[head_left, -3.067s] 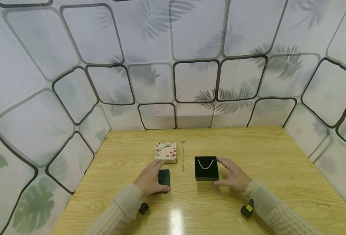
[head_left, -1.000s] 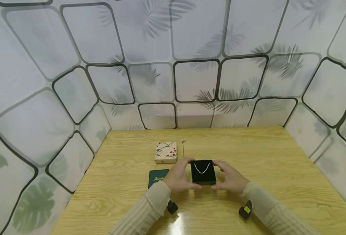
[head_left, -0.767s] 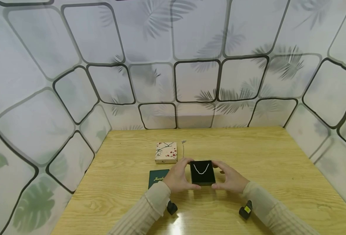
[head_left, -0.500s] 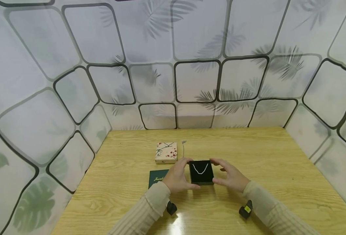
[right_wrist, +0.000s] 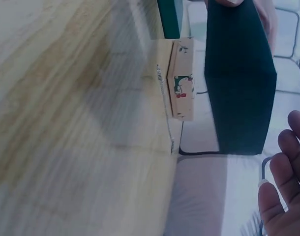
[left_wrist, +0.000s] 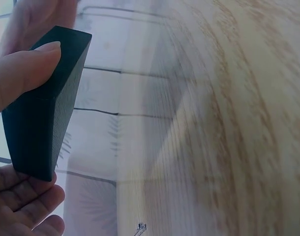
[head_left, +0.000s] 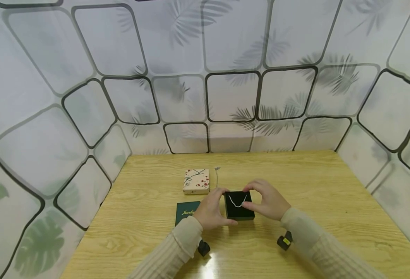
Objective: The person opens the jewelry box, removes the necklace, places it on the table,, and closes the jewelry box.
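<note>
My left hand [head_left: 210,211] grips the left side of a small dark green jewelry box [head_left: 233,214], its thumb at the front and fingers behind. The open box faces up, with a silver chain [head_left: 235,205] curved across its black lining. My right hand [head_left: 268,201] is over the box's right part, thumb tip at the chain and index fingertip near the back edge, a gap between them. In the left wrist view, the thumb [left_wrist: 29,71] presses the green box wall, held above the table. In the right wrist view, the right fingers [right_wrist: 287,172] are spread beside the box.
A green lid with gold lettering [head_left: 185,209] lies left of the left hand. Behind it sits a cream box with a floral pattern [head_left: 196,180]. A second silver chain [head_left: 217,177] lies straight beside that box, partly hidden by the left hand in the head view.
My left hand has moved right from the green lid to the box, which shifted left and nearer. Most recently the right hand let go of the box's side and moved in over it.
</note>
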`<state>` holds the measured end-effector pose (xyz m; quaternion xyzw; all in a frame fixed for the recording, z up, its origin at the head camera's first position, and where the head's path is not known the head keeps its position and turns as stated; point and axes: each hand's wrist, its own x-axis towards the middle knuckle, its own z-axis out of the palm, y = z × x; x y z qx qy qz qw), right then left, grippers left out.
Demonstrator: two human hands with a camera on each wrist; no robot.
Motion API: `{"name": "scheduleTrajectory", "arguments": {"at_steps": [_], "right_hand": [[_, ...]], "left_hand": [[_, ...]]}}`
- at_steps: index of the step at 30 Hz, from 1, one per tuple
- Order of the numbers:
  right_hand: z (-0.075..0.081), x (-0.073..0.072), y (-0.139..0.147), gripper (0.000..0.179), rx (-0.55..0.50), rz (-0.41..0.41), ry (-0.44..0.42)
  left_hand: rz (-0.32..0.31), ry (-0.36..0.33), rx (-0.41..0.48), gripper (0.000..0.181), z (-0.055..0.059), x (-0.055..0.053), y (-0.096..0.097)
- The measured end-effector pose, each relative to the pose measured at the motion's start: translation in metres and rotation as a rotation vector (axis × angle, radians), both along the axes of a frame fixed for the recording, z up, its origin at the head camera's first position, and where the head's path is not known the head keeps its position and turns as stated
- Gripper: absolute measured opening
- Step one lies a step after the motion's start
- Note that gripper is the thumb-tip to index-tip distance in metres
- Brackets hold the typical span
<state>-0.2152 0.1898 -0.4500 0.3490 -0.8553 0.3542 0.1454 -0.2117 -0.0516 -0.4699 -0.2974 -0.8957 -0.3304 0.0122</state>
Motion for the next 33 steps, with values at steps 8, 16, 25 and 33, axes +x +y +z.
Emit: {"name": "scheduleTrajectory", "arguments": {"at_steps": [8,16,25,33], "right_hand": [[0.013,-0.002,-0.019,0.026,0.162,-0.006,0.031],[0.013,-0.006,-0.025,0.027,0.272,-0.050,0.049],[0.013,-0.007,-0.025,0.031,0.302,-0.064,0.065],[0.010,-0.007,-0.027,0.040,0.356,-0.043,0.057]], "left_hand": [[0.004,0.032,-0.027,0.092,-0.001,0.001,0.001],[0.007,0.033,-0.029,0.094,-0.002,0.001,0.002],[0.013,0.039,-0.004,0.090,-0.001,0.001,0.002],[0.020,0.049,-0.024,0.091,0.000,0.001,0.000]]}}
